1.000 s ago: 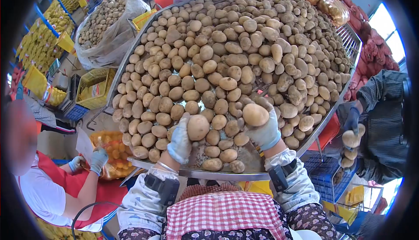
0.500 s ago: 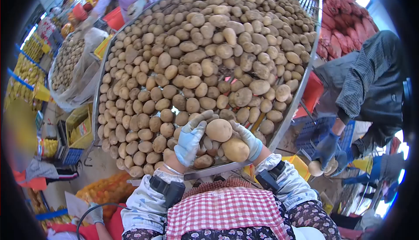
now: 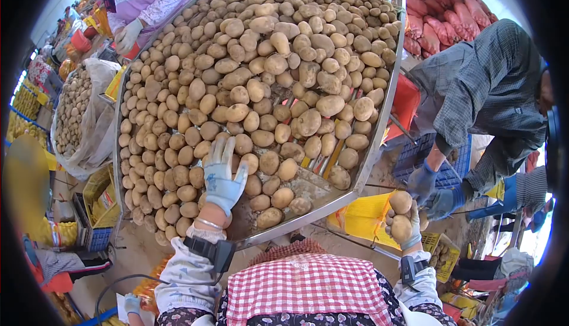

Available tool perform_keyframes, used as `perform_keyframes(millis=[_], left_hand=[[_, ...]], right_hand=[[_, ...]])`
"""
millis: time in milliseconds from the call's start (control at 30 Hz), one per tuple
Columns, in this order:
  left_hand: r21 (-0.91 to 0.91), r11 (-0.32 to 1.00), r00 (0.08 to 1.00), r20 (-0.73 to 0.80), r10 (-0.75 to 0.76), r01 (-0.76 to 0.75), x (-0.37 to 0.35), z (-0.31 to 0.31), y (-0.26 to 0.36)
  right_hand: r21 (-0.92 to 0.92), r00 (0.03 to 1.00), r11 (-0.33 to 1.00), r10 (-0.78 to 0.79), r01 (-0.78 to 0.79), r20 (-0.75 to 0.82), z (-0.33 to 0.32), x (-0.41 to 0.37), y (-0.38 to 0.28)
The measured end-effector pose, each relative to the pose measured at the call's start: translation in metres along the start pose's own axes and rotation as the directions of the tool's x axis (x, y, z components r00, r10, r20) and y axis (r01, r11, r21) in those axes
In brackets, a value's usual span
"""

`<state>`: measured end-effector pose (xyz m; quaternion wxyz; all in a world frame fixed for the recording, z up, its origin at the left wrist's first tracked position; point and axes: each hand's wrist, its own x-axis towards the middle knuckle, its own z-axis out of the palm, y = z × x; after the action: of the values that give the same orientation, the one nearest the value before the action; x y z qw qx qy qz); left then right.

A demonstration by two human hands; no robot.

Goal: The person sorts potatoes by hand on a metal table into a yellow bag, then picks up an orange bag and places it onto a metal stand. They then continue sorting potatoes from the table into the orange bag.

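Beyond tray rim (image 3: 308,214), right hand (image 3: 408,236) holds 2 potatoes (image 3: 401,202).

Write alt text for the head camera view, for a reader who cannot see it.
The person's gloved right hand holds two potatoes beside a metal table carrying a potato heap; the left hand lies open on it.

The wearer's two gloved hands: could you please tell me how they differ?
The left hand is open, fingers spread, over the heaped brown potatoes; the right hand holds two brown potatoes. The left is over the steel table; the right is beyond its edge, above a yellow crate. Both wear gloves.
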<state>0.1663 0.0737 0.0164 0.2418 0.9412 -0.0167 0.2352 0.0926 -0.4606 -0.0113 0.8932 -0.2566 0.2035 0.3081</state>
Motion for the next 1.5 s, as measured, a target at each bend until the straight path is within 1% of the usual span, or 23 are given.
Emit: perform_keyframes(millis=[67,133,167,267,300,333,400,433,500,667,800,867,900,933,1000,1033,1067,1100,1133,1200,1233,1433,1500], left_hand=[[0.097,0.986,0.989,0.085,0.125,-0.133,0.013,0.012,0.006],[0.12,0.981,0.977,0.166,0.133,-0.154,0.008,0.021,0.014],[0.166,0.965,0.954,0.258,0.154,-0.201,-0.003,0.024,0.014],[0.29,0.922,0.928,0.34,0.152,-0.257,-0.035,0.02,-0.002],[0.27,0.946,0.934,0.348,0.077,-0.179,-0.045,0.011,-0.004],[0.248,0.964,0.936,0.352,0.002,-0.095,-0.052,0.002,-0.004],[0.295,0.954,0.92,0.386,-0.07,-0.051,-0.052,-0.005,-0.007],[0.3,0.952,0.935,0.351,-0.053,-0.058,-0.051,-0.001,-0.012],[0.275,0.962,0.955,0.287,-0.076,-0.006,-0.049,0.006,-0.019],[0.352,0.931,0.952,0.242,-0.187,0.093,-0.041,0.01,-0.009],[0.255,0.965,0.919,0.363,-0.15,0.057,-0.051,-0.012,-0.008],[-0.163,0.954,0.929,0.315,-0.193,0.253,-0.056,-0.017,-0.009],[-0.306,0.935,0.974,0.188,-0.126,0.179,-0.055,-0.015,-0.003],[-0.305,0.933,0.974,0.174,-0.145,0.193,-0.047,-0.017,0.014],[-0.894,0.16,0.868,0.341,-0.359,0.418,-0.026,-0.021,0.054],[-0.893,0.161,0.861,0.336,-0.381,0.42,-0.021,-0.015,0.062],[-0.881,-0.158,0.813,0.473,-0.338,0.447,-0.015,-0.009,0.067],[-0.773,-0.459,0.773,0.585,-0.247,0.438,-0.013,-0.007,0.065],[-0.782,-0.453,0.774,0.576,-0.262,0.429,-0.017,-0.005,0.056],[-0.535,-0.715,0.74,0.672,-0.037,0.45,-0.026,0.005,0.037],[-0.492,-0.74,0.612,0.778,-0.139,0.458,-0.027,0.005,0.035],[-0.531,-0.737,0.517,0.806,-0.287,0.418,-0.031,-0.014,0.039],[-0.62,-0.654,0.583,0.746,-0.321,0.433,-0.038,-0.011,0.037]], right_hand=[[-0.036,0.999,0.999,0.012,-0.013,-0.041,-0.055,0.0,0.011],[0.122,0.77,0.906,-0.268,0.406,-0.58,-0.069,0.013,0.022],[0.133,0.753,0.894,-0.272,0.429,-0.6,-0.074,0.007,0.026],[-0.117,0.6,0.962,-0.246,0.246,-0.761,-0.075,-0.003,0.034],[-0.356,0.311,0.928,-0.372,0.108,-0.875,-0.023,0.003,0.035],[-0.357,0.315,0.928,-0.371,0.102,-0.874,-0.017,0.011,0.037],[-0.947,0.373,0.312,-0.89,0.075,-0.264,-0.009,0.022,0.039],[-0.988,0.369,0.132,-0.925,0.084,-0.092,0.032,0.038,0.039],[-0.939,0.451,-0.251,-0.828,0.234,0.334,0.084,0.081,0.033],[-0.504,0.558,-0.812,-0.283,0.293,0.78,0.237,0.205,0.036],[-0.344,0.668,-0.922,-0.145,0.176,0.73,0.251,0.272,0.042],[-0.665,0.753,-0.689,-0.265,0.288,0.602,0.266,0.275,0.04],[-0.903,0.837,0.061,-0.407,0.425,0.366,0.243,0.291,0.052],[-0.796,0.861,0.363,-0.36,0.485,0.36,0.242,0.287,0.054],[-0.86,0.886,0.27,-0.302,0.433,0.351,0.245,0.272,0.077],[-0.867,0.841,-0.009,-0.237,0.498,0.486,0.258,0.256,0.085],[-0.864,0.842,-0.001,-0.222,0.503,0.491,0.271,0.248,0.086],[-0.764,0.698,-0.28,-0.313,0.581,0.645,0.281,0.242,0.079],[-0.607,0.513,-0.548,-0.337,0.575,0.79,0.284,0.242,0.07],[-0.577,0.482,-0.81,-0.466,0.103,0.742,0.257,0.256,0.039],[-0.566,0.536,-0.824,-0.485,-0.015,0.691,0.231,0.266,0.024],[-0.583,0.652,-0.777,-0.572,-0.236,0.498,0.234,0.276,0.008],[-0.6,0.685,-0.749,-0.596,-0.283,0.42,0.25,0.274,0.003]])
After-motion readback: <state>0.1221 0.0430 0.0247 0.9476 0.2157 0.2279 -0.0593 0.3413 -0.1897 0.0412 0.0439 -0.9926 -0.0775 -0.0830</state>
